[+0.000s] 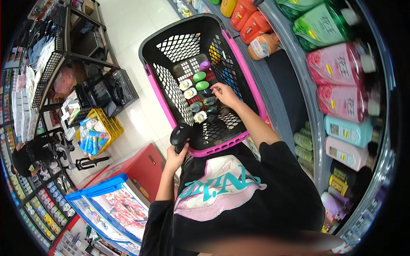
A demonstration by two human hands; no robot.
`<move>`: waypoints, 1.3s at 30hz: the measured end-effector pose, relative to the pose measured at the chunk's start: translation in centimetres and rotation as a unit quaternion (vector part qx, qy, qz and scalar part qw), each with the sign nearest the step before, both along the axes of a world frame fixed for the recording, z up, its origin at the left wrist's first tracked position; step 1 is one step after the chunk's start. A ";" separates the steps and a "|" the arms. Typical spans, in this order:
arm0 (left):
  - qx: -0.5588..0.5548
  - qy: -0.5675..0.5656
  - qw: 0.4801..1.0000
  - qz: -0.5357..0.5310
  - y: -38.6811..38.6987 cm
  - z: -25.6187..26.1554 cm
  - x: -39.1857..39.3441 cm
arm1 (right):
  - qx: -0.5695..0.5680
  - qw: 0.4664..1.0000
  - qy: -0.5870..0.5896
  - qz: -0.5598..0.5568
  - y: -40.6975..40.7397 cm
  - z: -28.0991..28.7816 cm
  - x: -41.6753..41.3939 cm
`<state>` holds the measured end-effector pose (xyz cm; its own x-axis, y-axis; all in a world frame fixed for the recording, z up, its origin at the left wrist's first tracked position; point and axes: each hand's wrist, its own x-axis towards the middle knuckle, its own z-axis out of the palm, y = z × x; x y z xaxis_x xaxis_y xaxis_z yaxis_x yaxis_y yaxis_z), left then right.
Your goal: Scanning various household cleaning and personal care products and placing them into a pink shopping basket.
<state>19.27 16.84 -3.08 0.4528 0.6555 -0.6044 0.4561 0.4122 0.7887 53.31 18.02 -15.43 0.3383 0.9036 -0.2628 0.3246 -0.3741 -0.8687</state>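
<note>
A black plastic shopping basket [179, 28] with pink handles lies in front of me. Several bottles stand in its bottom: green-topped ones [202, 85], white ones [190, 93], a purple one [205, 66] and dark ones [212, 109]. My right hand [223, 93] reaches in at the dark and green-topped bottles, fingers bent; whether it grips a dark bottle [206, 92] cannot be told. My left hand [176, 157] holds a black handheld barcode scanner [180, 136] by its grip, at the basket's near left corner.
Shelves [288, 73] with large pink bottles [334, 65] and green bottles [320, 27] run along the right. At left are a yellow basket [112, 128], black crates [123, 91] and a red and blue chest freezer [105, 185]. A person [30, 155] is at far left.
</note>
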 end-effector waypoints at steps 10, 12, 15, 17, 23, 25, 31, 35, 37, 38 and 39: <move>-0.022 0.026 0.998 0.053 -0.3 -0.3 0.4 | -0.060 0.968 -0.210 0.127 9.1 -5.7 2.2; -0.005 0.043 0.998 0.048 -0.2 0.2 0.6 | -0.062 0.955 -0.235 0.172 10.4 -7.2 2.4; 0.003 0.064 0.997 0.043 -0.1 0.4 0.8 | -0.099 0.920 -0.283 0.252 12.5 -9.5 3.1; 0.004 0.072 0.996 0.058 -0.2 0.6 1.1 | -0.096 0.884 -0.329 0.320 13.3 -10.8 3.4; 0.015 0.084 0.993 0.076 -0.6 0.3 0.8 | -0.117 0.890 -0.331 0.290 14.4 -10.9 3.7; 0.026 0.083 0.993 0.075 -0.8 0.1 0.5 | -0.104 0.916 -0.309 0.234 14.5 -9.0 3.6; 0.037 0.073 0.996 0.040 -0.5 0.6 0.6 | -0.035 0.979 -0.199 0.026 11.9 0.2 3.8; 0.032 0.044 0.998 0.039 -0.8 0.1 0.1 | 0.090 0.986 -0.014 -0.140 6.8 6.3 3.4; 0.033 0.020 0.999 0.026 -0.8 0.0 0.1 | 0.207 0.955 0.092 -0.191 3.7 7.7 3.6; 0.024 0.015 0.999 0.039 -1.0 0.0 0.0 | 0.162 0.949 0.146 -0.228 1.9 9.9 3.1; 0.013 0.006 0.999 0.048 -1.0 0.1 0.0 | 0.118 0.936 0.196 -0.267 -0.4 11.8 3.0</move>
<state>19.26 15.80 -2.98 0.3801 0.7112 -0.5914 0.4247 0.4338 0.7947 56.32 17.61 -3.58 0.6779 0.6815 -0.2757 -0.2154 -0.1744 -0.9608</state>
